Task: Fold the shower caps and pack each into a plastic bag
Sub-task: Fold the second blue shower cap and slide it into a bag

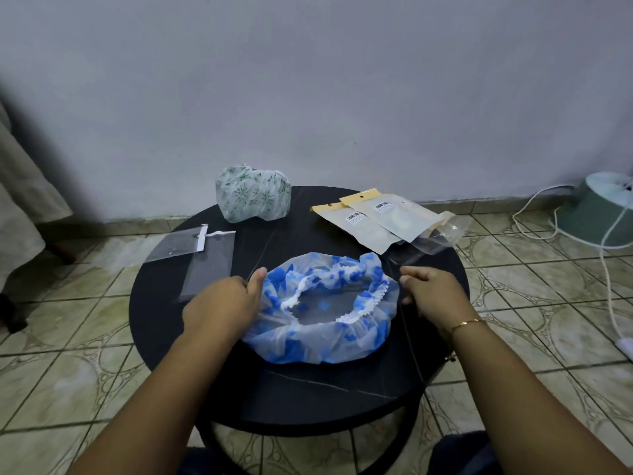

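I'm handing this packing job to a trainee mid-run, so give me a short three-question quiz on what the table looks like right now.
1. True or false: the blue shower cap lies open side up on the black round table.
2. Which hand touches that cap? A) left hand B) right hand C) neither
3. Fill in: the green-patterned shower cap sits at the table's ___ edge, by the wall.

Key
1. True; its white elastic rim faces up.
2. A; the left grips the cap's left edge, the right sits just off its right edge.
3. Far. Clear plastic bags lie on the left, labelled packets on the right.
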Tool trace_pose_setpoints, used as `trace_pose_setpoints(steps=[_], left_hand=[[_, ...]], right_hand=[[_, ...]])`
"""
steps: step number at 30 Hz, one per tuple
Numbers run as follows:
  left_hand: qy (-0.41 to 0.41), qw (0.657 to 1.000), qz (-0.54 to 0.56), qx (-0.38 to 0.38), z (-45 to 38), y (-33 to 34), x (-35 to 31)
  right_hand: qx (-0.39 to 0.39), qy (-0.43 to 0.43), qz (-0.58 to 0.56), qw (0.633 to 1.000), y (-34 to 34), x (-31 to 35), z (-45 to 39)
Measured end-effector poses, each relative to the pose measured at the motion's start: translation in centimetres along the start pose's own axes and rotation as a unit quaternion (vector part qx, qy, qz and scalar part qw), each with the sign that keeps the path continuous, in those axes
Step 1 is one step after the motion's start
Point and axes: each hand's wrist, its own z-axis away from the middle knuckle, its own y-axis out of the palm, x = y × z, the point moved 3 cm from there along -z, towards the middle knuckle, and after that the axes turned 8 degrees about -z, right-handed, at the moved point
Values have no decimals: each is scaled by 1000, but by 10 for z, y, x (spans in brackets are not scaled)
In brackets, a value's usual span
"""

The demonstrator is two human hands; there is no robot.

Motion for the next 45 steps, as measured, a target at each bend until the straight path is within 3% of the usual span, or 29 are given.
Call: trace_pose_setpoints(steps=[2,4,5,7,10,14,19,24,27,30,32,38,45], left_hand=[[30,995,27,-94,5,-12,-6],[119,974,114,-158,6,-17,-17],[166,961,164,-147,7,-17,-24],[229,944,234,-47,10,-10,-37],[247,941,220,70,14,5,-45],[233,952,173,94,3,17,-38],[299,948,82,67,-7,27,-37],[251,961,57,98,-14,37,-31],[222,967,50,112,-17,38,-25],[201,971,20,128,-16,37,-23],[189,973,-2,135,-14,35,-23],[150,978,-20,147,-13,33,-21],[157,979,-67,111,5,11,-30]], right_hand=[[-24,-29,1,999,2,3,0],[-20,-30,-14,999,8,4,1],[-11,-23,-18,1000,12,3,1],[6,-11,-14,1000,18,3,-1],[21,3,16,1000,22,2,-2],[49,22,-9,999,28,4,-3],[86,57,-71,992,40,2,-5],[118,56,-73,989,43,1,-7],[111,-34,37,993,38,5,-10],[49,-114,206,971,29,7,-16],[17,-146,246,958,26,7,-15],[-69,-189,152,968,17,9,-12],[21,-241,167,956,27,16,0]])
